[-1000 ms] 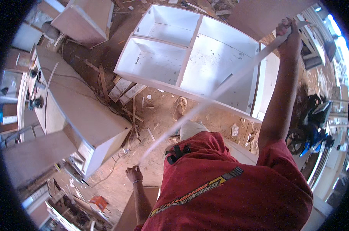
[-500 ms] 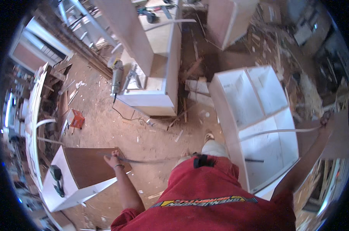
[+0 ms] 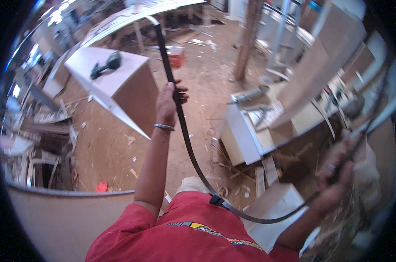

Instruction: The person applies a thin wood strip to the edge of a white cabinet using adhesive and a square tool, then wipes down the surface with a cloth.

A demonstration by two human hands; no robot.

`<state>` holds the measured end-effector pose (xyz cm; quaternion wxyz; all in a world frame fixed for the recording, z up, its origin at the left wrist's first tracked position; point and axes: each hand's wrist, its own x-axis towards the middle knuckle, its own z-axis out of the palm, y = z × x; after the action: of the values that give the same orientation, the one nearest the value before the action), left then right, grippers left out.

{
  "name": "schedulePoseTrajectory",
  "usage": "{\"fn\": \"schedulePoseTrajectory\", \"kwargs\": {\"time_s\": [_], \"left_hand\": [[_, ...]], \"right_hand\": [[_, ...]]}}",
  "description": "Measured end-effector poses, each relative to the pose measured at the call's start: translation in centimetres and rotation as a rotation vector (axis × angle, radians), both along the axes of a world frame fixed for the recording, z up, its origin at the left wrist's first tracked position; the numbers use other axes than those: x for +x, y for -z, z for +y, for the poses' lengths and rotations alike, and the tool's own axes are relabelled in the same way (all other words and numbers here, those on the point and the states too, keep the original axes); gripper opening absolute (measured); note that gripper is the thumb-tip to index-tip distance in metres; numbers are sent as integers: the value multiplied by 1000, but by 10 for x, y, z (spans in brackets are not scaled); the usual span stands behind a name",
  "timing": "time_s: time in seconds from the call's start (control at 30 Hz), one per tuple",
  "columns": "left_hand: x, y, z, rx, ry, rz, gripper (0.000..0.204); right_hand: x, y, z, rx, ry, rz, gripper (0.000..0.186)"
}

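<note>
While a long dark strip (image 3: 186, 137) is held in a hanging curve before the red shirt (image 3: 171, 231), its handling appears to be the step in hand. Between thumb and fingers of the left hand (image 3: 167, 104) it is loosely grasped; by the blurred right hand (image 3: 335, 172) it seems to be gripped. For the next move, steady control at both hands is probably called for. Beyond, a drill (image 3: 112, 61) is carried on a white cabinet (image 3: 130, 72); an orange box (image 3: 176, 59) is placed behind it. Their contents cannot be told.
</note>
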<state>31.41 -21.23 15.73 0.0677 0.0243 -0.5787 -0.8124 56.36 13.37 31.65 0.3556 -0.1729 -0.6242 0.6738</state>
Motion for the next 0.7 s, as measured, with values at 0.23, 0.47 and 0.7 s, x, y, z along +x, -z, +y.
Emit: {"fn": "schedulePoseTrajectory", "kwargs": {"time_s": [0.23,0.47,0.7], "left_hand": [[7,-48,-174,-188,-444,188,35],[-32,-54,-569,-550,-1135,18,34],[19,-32,-974,-192,-1044,-308,24]], "right_hand": [[-187,43,-93,232,-418,22,36],[-479,6,-190,243,-480,123,40],[-841,46,-381,-263,-775,145,21]]}}
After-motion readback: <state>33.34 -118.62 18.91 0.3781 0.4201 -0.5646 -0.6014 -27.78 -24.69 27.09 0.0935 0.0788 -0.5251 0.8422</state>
